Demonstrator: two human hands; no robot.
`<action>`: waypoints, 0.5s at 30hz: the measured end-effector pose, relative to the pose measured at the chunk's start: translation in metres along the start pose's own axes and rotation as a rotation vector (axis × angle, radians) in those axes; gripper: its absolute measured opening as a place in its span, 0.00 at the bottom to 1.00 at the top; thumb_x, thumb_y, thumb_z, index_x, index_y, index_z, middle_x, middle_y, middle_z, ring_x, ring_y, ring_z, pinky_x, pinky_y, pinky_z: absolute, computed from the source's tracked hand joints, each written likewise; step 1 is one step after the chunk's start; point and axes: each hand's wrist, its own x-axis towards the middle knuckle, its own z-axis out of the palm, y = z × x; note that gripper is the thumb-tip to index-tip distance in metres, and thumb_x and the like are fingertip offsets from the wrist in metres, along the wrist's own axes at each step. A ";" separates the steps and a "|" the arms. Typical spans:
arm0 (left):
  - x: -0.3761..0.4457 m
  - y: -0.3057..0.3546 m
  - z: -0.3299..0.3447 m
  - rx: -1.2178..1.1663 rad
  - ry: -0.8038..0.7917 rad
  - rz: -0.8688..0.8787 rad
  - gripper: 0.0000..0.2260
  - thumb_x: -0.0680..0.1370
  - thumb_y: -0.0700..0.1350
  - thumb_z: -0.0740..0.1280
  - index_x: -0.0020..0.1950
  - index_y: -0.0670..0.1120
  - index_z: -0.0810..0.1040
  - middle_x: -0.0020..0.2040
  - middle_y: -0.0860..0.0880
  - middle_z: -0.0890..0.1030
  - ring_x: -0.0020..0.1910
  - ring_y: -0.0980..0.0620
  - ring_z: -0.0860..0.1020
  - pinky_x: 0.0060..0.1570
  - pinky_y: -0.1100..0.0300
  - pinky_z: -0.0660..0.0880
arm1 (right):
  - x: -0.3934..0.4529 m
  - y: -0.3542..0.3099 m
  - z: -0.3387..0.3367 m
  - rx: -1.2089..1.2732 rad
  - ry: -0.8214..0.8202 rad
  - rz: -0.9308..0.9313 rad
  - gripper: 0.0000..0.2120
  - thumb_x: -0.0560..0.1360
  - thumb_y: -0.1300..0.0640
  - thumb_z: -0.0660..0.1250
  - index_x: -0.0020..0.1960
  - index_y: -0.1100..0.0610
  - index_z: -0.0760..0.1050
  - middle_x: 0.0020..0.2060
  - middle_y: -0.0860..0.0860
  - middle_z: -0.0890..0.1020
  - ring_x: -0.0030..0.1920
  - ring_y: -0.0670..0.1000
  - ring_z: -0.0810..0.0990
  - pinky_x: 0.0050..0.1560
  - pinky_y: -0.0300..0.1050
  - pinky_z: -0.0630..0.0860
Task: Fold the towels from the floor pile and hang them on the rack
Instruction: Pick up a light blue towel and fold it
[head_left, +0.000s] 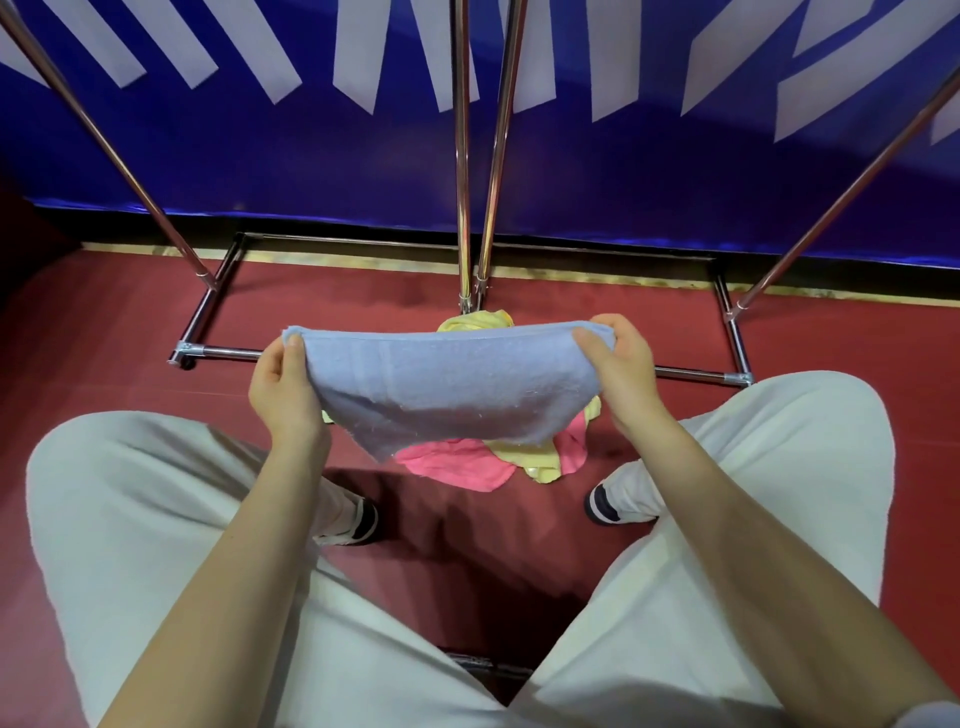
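The light blue terry towel (441, 387) is held taut, long axis left-right, pinched at its top corners by left hand (283, 387) and right hand (621, 371), above the pink-and-yellow floor pile (467, 465), chrome rack uprights (470, 156) straight ahead

A light blue towel (441, 389) hangs stretched in the air, sagging above the pink and yellow towels (467, 465) heaped beside the metal rack (462, 208).

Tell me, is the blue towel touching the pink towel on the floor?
Cannot tell. In the head view the blue towel, held by both hands, overlaps the pink towel, hiding any gap.
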 end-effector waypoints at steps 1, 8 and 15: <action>-0.002 0.000 0.002 0.017 -0.012 0.013 0.06 0.79 0.47 0.65 0.51 0.49 0.80 0.45 0.57 0.79 0.46 0.60 0.76 0.50 0.63 0.74 | 0.000 -0.002 0.000 0.042 0.032 -0.001 0.05 0.68 0.51 0.66 0.44 0.47 0.73 0.40 0.44 0.78 0.41 0.43 0.75 0.43 0.36 0.72; -0.005 0.000 0.016 0.076 -0.123 -0.094 0.06 0.80 0.49 0.62 0.46 0.53 0.78 0.44 0.55 0.77 0.45 0.55 0.73 0.50 0.59 0.72 | 0.006 -0.015 -0.007 0.275 0.120 0.073 0.03 0.75 0.61 0.66 0.44 0.55 0.75 0.40 0.49 0.79 0.41 0.47 0.76 0.43 0.40 0.73; -0.014 -0.007 0.032 0.111 -0.080 -0.221 0.14 0.80 0.46 0.62 0.34 0.50 0.69 0.33 0.54 0.67 0.34 0.55 0.65 0.38 0.59 0.65 | 0.007 -0.019 -0.012 0.218 0.137 0.113 0.05 0.75 0.58 0.66 0.42 0.58 0.75 0.35 0.49 0.75 0.38 0.46 0.72 0.39 0.41 0.70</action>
